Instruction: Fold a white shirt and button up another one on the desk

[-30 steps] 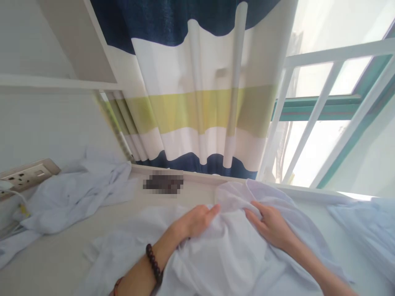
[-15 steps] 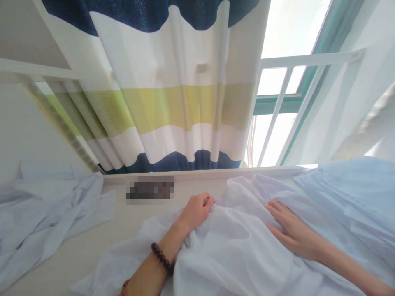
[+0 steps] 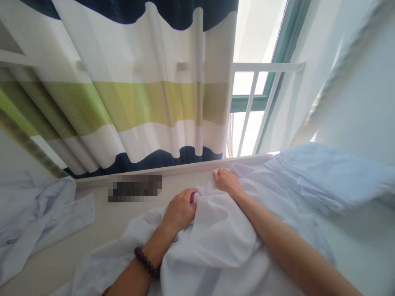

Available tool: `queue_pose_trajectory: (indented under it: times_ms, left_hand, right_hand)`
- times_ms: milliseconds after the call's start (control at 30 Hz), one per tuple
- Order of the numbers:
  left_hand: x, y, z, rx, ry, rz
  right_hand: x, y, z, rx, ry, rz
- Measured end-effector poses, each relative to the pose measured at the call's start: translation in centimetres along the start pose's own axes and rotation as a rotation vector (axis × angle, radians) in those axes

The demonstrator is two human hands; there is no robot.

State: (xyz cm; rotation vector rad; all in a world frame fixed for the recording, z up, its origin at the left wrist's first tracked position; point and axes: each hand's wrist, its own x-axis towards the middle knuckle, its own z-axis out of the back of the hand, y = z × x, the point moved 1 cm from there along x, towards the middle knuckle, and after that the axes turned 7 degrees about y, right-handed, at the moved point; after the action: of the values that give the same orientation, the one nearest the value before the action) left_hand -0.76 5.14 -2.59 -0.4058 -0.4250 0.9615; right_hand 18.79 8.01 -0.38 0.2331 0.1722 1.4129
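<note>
A loose, rumpled white garment spreads over the pale surface in front of me. My left hand is closed on its upper part, fingers curled and pinching a fold. Farther away and to the right, my right hand holds the garment's far edge, its fingers bent over the cloth. The fabric between the hands lies in soft creases, and part of it is hidden under both forearms. A dark beaded bracelet sits on my left wrist.
Several folded white garments are stacked at the right. Another crumpled white garment lies at the left. A blurred-out dark object rests near the back ledge. Behind hang a striped curtain and a white railing before a window.
My right hand has moved left and away from me, from lying spread on the cloth to gripping its far edge. My left hand keeps its hold. The view has shifted rightward.
</note>
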Motion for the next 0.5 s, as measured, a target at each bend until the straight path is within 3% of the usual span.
queue_pose_trajectory:
  times_ms: [133,333,500]
  left_hand:
    - [-0.1,0.5,0.4,-0.068,-0.062,0.085]
    - [0.6,1.5,1.0,-0.206,-0.207,0.200]
    - [0.8,1.7,0.9,-0.204,-0.194,0.248]
  right_hand:
    - [-1.4,-1.0,-2.1,0.046,-0.036,0.097]
    - [-0.7,-7.8,-0.6,0.169,-0.065,0.160]
    - [1.5,-11.7,-0.2,0.244,-0.104,0.094]
